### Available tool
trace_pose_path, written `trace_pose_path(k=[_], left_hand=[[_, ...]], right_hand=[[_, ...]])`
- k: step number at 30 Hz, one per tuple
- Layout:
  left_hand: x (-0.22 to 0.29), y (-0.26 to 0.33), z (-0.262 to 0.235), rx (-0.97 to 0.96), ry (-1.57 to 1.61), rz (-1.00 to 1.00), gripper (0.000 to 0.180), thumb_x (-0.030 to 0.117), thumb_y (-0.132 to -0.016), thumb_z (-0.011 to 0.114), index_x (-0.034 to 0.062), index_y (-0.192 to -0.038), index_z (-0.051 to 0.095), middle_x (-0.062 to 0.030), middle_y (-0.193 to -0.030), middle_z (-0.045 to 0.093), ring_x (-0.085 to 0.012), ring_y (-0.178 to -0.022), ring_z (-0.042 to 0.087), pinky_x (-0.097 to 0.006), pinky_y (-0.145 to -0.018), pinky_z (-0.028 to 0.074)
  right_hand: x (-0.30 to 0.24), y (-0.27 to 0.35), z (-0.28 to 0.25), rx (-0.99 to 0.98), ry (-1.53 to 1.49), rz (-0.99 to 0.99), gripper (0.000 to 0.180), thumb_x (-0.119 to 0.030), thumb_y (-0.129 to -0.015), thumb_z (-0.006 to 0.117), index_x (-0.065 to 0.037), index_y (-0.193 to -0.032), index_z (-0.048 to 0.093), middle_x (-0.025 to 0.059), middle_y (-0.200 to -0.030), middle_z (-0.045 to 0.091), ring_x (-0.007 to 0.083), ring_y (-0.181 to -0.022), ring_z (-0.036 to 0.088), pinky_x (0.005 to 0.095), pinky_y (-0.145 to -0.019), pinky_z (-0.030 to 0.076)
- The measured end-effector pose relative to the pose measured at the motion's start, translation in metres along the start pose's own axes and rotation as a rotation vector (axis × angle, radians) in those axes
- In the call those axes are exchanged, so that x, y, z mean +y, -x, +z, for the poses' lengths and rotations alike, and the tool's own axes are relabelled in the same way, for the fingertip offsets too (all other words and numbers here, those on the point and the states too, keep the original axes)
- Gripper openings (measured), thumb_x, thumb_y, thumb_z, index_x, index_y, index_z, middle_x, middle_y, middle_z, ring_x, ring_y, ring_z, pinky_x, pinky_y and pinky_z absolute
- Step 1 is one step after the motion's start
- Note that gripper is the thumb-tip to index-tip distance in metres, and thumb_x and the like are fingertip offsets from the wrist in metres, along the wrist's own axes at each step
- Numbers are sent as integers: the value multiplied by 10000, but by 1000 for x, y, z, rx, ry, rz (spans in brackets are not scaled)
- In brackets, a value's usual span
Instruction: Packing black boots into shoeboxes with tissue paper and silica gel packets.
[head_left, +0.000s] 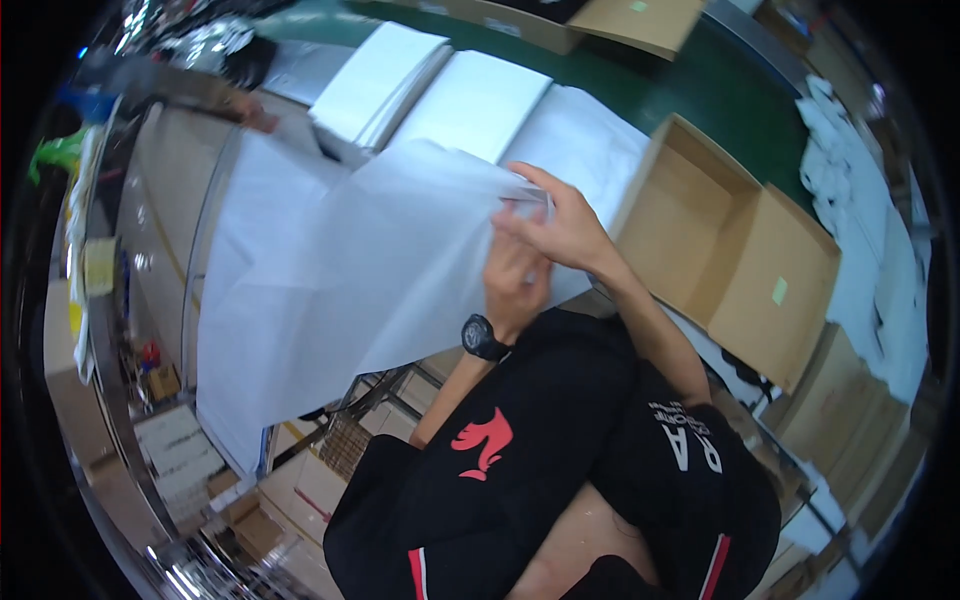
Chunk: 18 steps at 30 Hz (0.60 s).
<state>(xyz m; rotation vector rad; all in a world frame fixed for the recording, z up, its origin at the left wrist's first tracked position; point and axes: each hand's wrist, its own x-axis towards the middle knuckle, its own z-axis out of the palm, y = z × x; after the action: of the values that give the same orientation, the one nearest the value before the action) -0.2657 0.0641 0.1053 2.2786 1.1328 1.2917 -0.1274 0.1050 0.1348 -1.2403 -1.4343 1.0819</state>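
A large thin white sheet (340, 250), which looks like packing paper, stretches leftward from my hands, its far edge smeared by motion. My right hand (572, 228) pinches its right corner between thumb and fingers. Just below, my left hand (517, 280), with a black watch (484, 338) on the wrist, is raised to that same corner. Its fingers are somewhat blurred but look closed on the sheet. Behind the sheet lie a folded white stack (382, 78) and a second white stack (475, 98); more white sheeting (585, 135) spreads to their right.
An open cardboard box (690, 200) with its lid folded out stands to my right. Another person's blurred hand (255, 112) reaches in from the left, near the sheet's far side. Another cardboard box (640, 25) sits at the back. White plastic wrapping (850, 190) lies far right.
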Motion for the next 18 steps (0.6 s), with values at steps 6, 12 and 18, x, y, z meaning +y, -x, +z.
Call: trace_pose_path(k=[6, 12, 18], left_hand=[[45, -27, -27, -19, 220, -186, 361, 16, -916, 603, -11, -1272, 653, -210, -1353, 609, -361, -1279, 576, -425, -1091, 420], [-37, -49, 56, -175, -565, -230, 507, 374, -979, 585, 211, -1456, 528, -213, -1546, 404, -482, -1446, 296, -724, -1114, 169], [-22, -93, 225, -434, -379, -61, 469, 490, -1016, 458, 249, -1410, 537, -222, -1178, 638, -461, -1093, 587, -611, -900, 447]], right_hand=[[36, 42, -148, 529, -8, 98, 251, -250, -946, 694, -1, -978, 704, 2, -731, 632, 91, -633, 576, 278, -589, 483], [54, 186, -323, 1002, 252, 333, 273, -296, -930, 718, -34, -1002, 730, -37, -787, 640, 42, -647, 529, 227, -547, 441], [62, 334, -435, 1285, 416, 465, 309, -308, -940, 705, -13, -1032, 715, -15, -808, 651, 56, -645, 545, 228, -533, 430]])
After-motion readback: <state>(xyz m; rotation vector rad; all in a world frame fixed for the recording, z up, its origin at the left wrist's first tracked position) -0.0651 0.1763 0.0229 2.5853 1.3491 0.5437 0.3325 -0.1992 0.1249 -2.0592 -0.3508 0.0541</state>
